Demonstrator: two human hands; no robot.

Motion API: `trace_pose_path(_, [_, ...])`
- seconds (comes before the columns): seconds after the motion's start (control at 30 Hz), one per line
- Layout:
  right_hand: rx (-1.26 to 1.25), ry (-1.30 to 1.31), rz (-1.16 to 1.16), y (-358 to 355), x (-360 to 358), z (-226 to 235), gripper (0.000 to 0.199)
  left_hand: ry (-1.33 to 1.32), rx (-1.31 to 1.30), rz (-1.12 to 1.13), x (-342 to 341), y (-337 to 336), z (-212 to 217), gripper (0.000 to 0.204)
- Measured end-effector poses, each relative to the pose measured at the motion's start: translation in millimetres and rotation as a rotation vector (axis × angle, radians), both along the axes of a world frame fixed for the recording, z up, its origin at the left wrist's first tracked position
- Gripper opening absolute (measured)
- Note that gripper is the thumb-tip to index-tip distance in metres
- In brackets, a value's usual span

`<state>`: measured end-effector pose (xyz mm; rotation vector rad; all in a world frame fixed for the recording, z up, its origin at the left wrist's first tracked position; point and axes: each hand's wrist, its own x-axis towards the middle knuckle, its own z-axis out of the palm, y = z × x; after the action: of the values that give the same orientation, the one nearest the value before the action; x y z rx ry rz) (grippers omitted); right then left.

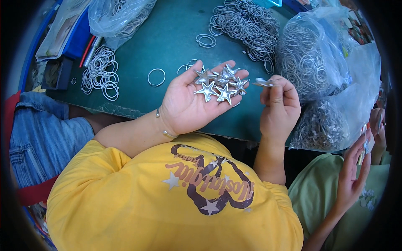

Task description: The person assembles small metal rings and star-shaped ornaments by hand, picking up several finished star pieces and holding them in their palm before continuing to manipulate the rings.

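Observation:
My left hand [184, 102] is turned palm up with its fingers stretched, holding several small silver star charms [207, 90] heaped on the palm and fingers. They are shiny and puffed, and some show a small loop at a tip. To the right, my right hand [279, 104] pinches a flat silver piece [264, 83] between thumb and fingertips; it is seen edge-on, so its shape is unclear. The two hands are apart, above the near edge of the green table [138, 100]. A single wire ring [156, 77] lies left of my left hand.
Heaped wire rings [251, 29] lie at the back; looped rings [100, 75] lie at left. Clear bags of rings [307, 62] and small silver pieces [320, 125] stand at right. Another bag [121, 21] is at back left. A co-worker's hand [354, 171] is at far right.

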<state>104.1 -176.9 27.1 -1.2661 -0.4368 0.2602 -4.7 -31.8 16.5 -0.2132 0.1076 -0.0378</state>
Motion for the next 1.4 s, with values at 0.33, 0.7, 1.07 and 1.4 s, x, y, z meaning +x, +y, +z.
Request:
trace_pose_path(0.33, [-0.227,-0.094,0.232,15.9,-11.3,15.6,0.018,0.04,0.017,-0.011,0.4,-1.7,-6.8,0.053])
trace_pose_path(0.7, [-0.497,-0.787,0.258,23.5,-8.9,5.8,0.011,-0.073,-0.027,-0.001,-1.0,0.5,-25.6,0.051])
trace_pose_path(1.07, [-0.23,-0.114,0.175,7.0,-7.3,-2.3,0.008,0.05,-0.01,0.024,-1.9,-4.3,-6.0,0.052])
trace_pose_path(1.4, [-0.12,0.025,0.057,-1.9,-3.8,-10.7,0.013,0.046,-0.006,0.009,-1.7,-5.2,-3.5,0.053])
